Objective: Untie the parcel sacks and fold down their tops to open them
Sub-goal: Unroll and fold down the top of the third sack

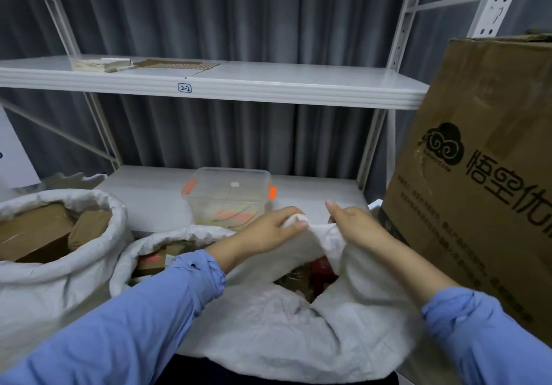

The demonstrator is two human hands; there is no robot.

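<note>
left grip [277, 229] is closed round a bunched wad of white cloth at the far rim of the near sack [283, 334], fingers curled over it, thumb underneath. right grip [357, 227] is just beside it, fingers curled on the same rim, one digit sticking straight up. a short stretch of cloth runs between the two grips. both our forearms are in blue sleeves [119, 325], reaching in from the bottom edge.

near sack sits right in front of us, bottom centre, with its mouth open and its near side slumped toward us. red and brown parcels [304, 277] show in the gap below the grips. more packages show left of our left forearm, inside a rolled white rim. we can't tell if that's the same sack or a second one.

left sack [44, 292] stands at the left edge, top rolled down, brown parcels [35, 232] inside.

behind the grips we see a clear plastic box [230, 193] with orange clips on the lower shelf [149, 193]. upper shelf [268, 91] carries a "2-2" label [184, 88] and some flat card [176, 64]. big cardboard box [478, 190] with black print stands just beside the near sack, on its right. grey curtain [239, 11] hangs at the back.
</note>
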